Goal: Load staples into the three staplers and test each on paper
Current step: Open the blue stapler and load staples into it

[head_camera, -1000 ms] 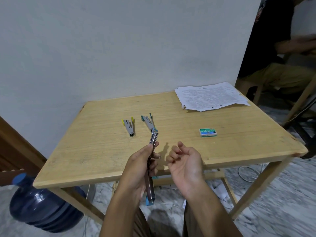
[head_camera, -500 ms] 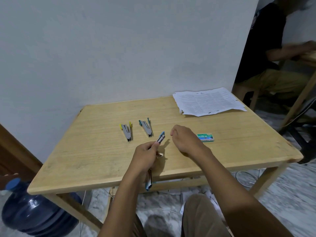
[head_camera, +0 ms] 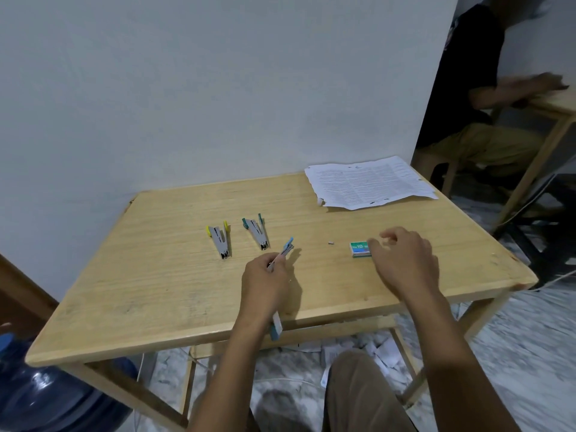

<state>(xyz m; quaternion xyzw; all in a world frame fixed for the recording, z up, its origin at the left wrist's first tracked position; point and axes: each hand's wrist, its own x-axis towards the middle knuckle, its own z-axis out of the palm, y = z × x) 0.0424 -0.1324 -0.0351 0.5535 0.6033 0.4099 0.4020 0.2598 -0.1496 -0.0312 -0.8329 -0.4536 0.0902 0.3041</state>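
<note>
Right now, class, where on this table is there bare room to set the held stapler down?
Free: the wide patch of table left of the yellow stapler; the back strip between wall and staplers, left of the paper. Crowded: the middle row, with green stapler, left hand gripping the blue stapler, a small loose bit, box and right hand.

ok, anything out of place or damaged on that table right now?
A tiny loose metal bit lies on the table between the stapler in the left hand and the staple box, touching neither. The paper stack has a torn, curled near-left corner. Paper scraps litter the floor under the table.
</note>
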